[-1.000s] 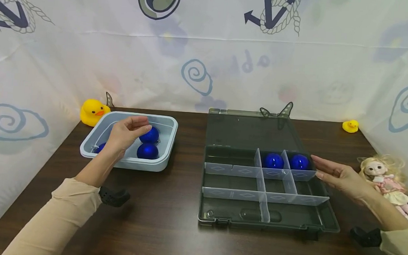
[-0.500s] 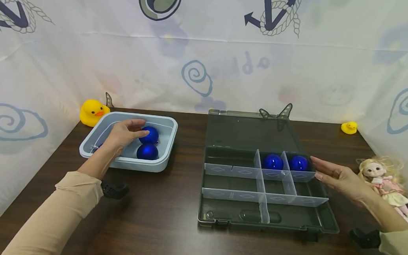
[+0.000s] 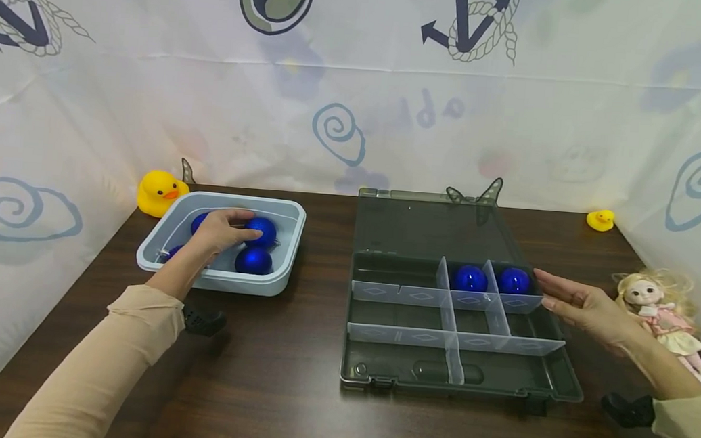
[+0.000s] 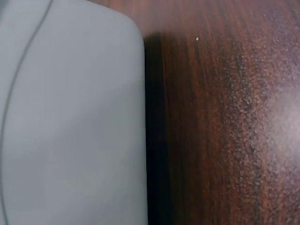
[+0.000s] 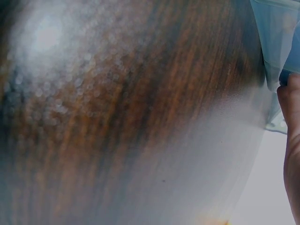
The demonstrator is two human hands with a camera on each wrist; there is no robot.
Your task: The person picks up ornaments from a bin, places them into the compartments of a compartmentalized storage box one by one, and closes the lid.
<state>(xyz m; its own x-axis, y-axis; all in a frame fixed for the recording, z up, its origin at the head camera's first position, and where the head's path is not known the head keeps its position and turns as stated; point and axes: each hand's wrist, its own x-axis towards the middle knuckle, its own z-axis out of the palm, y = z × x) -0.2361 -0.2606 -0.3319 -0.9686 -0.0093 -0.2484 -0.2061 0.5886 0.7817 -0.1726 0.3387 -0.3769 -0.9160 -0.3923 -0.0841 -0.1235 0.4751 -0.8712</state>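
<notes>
My left hand (image 3: pixel 218 233) reaches into a light blue plastic tub (image 3: pixel 281 285), pinching a blue Christmas bauble (image 3: pixel 262 226) between thumb and fingers. Another blue bauble (image 3: pixel 253 261) lies just in front of it, and two more show partly behind the hand and wrist. A dark see-through compartment box (image 3: pixel 398 355) stands with its lid raised; two shiny blue baubles (image 3: pixel 471 279) sit in separate back compartments. At the box's right side rests my right hand (image 3: pixel 594 311), its fingers fairly straight against the wall. The left wrist view shows only the tub's side, without the hand.
A large yellow rubber duck (image 3: pixel 159 193) stands behind the tub's left corner. Far right are a small yellow duck (image 3: pixel 600 220) and a doll (image 3: pixel 664 315) beside my right forearm. Clear dividers (image 3: pixel 406 294) split the box. Printed cloth surrounds the dark wooden table (image 3: pixel 290 378).
My left hand has moved slightly right and closed its thumb and fingers on the rear bauble, which shifted a little right. My right hand has stayed at the box.
</notes>
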